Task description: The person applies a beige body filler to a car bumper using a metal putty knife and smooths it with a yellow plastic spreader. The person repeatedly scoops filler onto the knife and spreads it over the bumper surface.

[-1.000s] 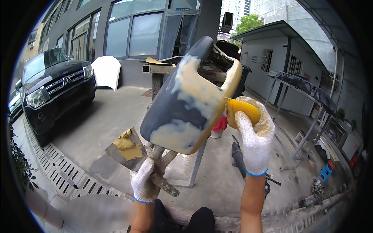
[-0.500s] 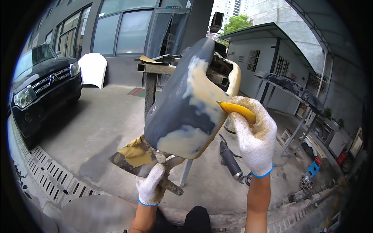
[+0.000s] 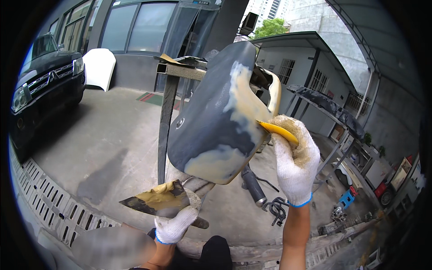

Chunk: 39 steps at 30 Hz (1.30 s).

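A dark grey moulded car-body part (image 3: 207,103), probably a bumper end, stands tilted in front of me. Beige filler patches (image 3: 240,101) cover its right edge and lower end. My right hand (image 3: 294,162), in a white knit glove smeared with putty, pinches a yellow plastic spreader (image 3: 282,132). The spreader's tip meets the part's right edge. Low on the left, my gloved left hand (image 3: 177,225) grips the handle of a wide putty knife (image 3: 135,203). A mound of mustard-yellow putty (image 3: 159,195) lies on its blade, just below the part's lower end.
A metal stand (image 3: 166,121) rises behind the part. On the floor lie a dark power tool (image 3: 254,186) and a coiled cable (image 3: 276,209). Left are a black car (image 3: 49,85), a white panel (image 3: 99,69) and a drain grate (image 3: 54,202). Another rack (image 3: 335,157) stands right.
The putty knife has dropped slightly and tilted, with my left hand lower. My right hand and the spreader stay near the part's right edge. The whole view has shifted a little.
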{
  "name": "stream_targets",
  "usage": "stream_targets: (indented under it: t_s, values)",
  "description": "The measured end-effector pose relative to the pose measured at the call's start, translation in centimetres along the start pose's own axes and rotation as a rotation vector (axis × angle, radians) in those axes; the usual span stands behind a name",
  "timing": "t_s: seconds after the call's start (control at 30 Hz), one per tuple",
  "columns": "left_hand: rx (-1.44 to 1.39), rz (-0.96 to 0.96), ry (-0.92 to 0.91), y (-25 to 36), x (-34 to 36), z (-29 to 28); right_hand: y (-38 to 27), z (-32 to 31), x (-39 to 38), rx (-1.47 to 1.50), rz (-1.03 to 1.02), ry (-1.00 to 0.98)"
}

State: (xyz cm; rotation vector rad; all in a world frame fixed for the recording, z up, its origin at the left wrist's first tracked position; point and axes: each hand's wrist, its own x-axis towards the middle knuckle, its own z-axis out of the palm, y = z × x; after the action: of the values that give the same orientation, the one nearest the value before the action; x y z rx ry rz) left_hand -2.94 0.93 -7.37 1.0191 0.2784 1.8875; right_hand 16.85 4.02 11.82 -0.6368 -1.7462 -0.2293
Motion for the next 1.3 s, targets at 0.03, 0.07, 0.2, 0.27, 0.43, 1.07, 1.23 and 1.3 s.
stream_targets:
  t_s: [0.03, 0.07, 0.2, 0.27, 0.43, 1.07, 1.23, 1.3]
  values:
    - [-0.019, -0.009, -0.014, 0.0, 0.1, 0.1, -0.1, 0.1, -0.2, -0.035, -0.014, 0.003]
    - [-0.038, -0.017, -0.027, 0.3, 0.3, 0.4, -0.1, 0.2, -0.3, -0.047, -0.026, 0.015]
    - [-0.121, -0.084, -0.100, 0.9, 0.0, 0.8, -0.2, 0.5, -0.8, -0.063, -0.023, 0.073]
    - [-0.045, -0.176, -0.083, 1.7, 0.1, 0.9, -0.1, 1.0, -1.1, -0.023, 0.007, 0.100]
    - [-0.072, -0.236, -0.048, 1.3, 0.0, 1.1, -0.7, 1.6, -2.2, -0.051, -0.041, 0.087]
    - [0.082, -0.120, -0.037, 1.8, 0.1, -0.4, -2.4, 4.7, -7.6, -0.184, -0.217, 0.024]
    - [0.050, -0.065, -0.059, 2.2, 0.6, -0.5, -2.8, 5.4, -9.3, -0.189, -0.222, 0.000]
    - [-0.014, -0.075, -0.058, 2.3, 1.0, -0.5, -2.9, 5.5, -9.9, -0.204, -0.226, -0.017]
